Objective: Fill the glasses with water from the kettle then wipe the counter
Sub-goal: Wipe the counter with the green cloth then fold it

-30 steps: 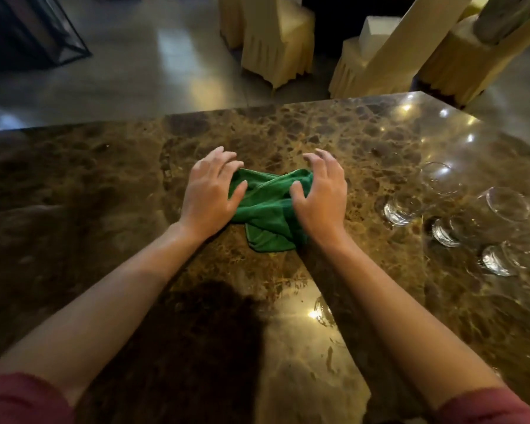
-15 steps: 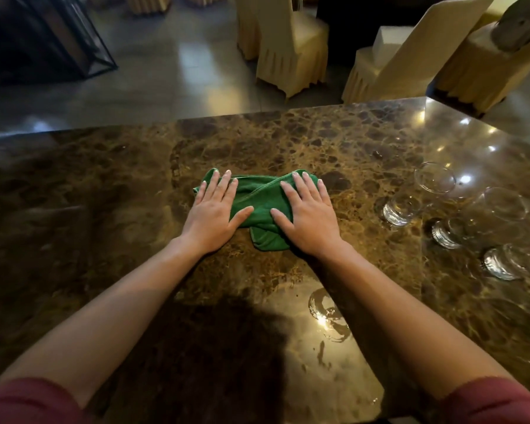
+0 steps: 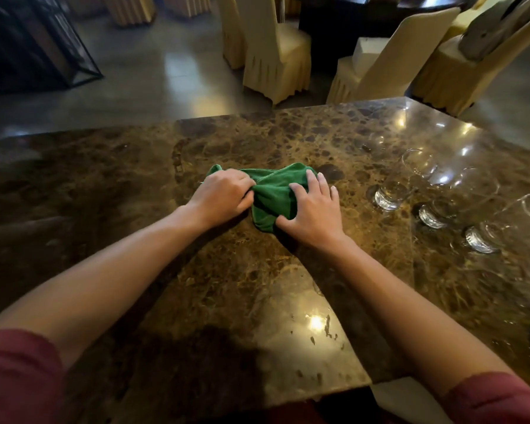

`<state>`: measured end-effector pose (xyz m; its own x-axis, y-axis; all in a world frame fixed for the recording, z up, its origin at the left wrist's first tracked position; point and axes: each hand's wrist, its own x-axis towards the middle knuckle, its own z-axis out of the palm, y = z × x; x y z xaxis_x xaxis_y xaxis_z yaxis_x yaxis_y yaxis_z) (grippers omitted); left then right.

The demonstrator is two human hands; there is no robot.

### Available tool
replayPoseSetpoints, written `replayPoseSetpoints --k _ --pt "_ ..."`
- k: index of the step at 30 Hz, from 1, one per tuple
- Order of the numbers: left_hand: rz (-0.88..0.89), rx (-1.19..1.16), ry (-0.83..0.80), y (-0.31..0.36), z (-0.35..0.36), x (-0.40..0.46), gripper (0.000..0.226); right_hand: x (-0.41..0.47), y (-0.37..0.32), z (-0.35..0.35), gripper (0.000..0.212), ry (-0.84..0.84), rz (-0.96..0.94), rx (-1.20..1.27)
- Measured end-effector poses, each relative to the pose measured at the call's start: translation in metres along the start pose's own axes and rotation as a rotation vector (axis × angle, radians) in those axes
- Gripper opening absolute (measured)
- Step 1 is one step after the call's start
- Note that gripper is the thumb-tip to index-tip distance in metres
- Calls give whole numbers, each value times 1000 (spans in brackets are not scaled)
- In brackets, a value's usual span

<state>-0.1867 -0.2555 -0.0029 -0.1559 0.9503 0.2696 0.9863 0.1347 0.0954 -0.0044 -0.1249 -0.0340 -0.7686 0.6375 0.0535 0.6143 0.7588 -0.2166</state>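
Head view: two hands (image 3: 270,203) on one green cloth (image 3: 273,191), three glasses (image 3: 435,209).

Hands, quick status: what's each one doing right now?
Left hand: closed, fingers bunching the green cloth.
Right hand: open, fingers spread, pressing the cloth onto the counter.

The green cloth (image 3: 273,194) is being bunched by the left hand (image 3: 224,195), flat earlier; the right hand (image 3: 314,211) is being shifted rightward.
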Motion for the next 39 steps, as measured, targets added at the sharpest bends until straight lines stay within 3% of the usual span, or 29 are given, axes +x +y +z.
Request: replayPoseSetpoints --k 3,6,8,11,13,14,16,19,22,24,26,28,30,34,39 --pt "-40 -88 128 6 -16 9 30 3 -13 -9 64 112 132 -37" --pt "-97 -211 236 15 -27 17 31 17 -22 -28 43 100 298 230" --pt "-158 -305 302 19 -29 19 30 29 -25 -42 32 115 434 646" --pt "-225 -444 387 29 -24 15 29 34 -41 -47 35 166 613 1513" --pt "-215 -472 428 36 -14 11 29 27 -53 -42 41 161 735 1865" --pt "-205 -459 427 38 -8 9 29 21 -56 -36 44 147 773 1929" --pt "-182 -419 376 40 5 3 30 4 -53 -22 51 153 767 1803" --pt "-155 -445 102 41 28 -10 47 -22 -30 -11 58 267 544 1097" --pt "-182 -402 -174 37 50 -20 77 -28 -3 -17 58 226 356 742" --pt "-217 -467 -184 33 55 -18 72 -27 10 -28 57 107 279 659" --pt "-256 -536 -136 29 54 -12 61 -26 11 -36 55 147 199 680" --pt "-255 -444 -96 28 55 -8 56 -20 1 -36 53 209 113 615" --pt "-235 -294 -141 29 58 -7 57 -9 -11 -26 50 126 57 404" --pt "-259 -122 -229 21 63 -13 65 -4 0 0 64 -116 128 14" --pt "-334 -109 -320 19 56 -18 68 -6 5 -1 75 -210 238 -11"
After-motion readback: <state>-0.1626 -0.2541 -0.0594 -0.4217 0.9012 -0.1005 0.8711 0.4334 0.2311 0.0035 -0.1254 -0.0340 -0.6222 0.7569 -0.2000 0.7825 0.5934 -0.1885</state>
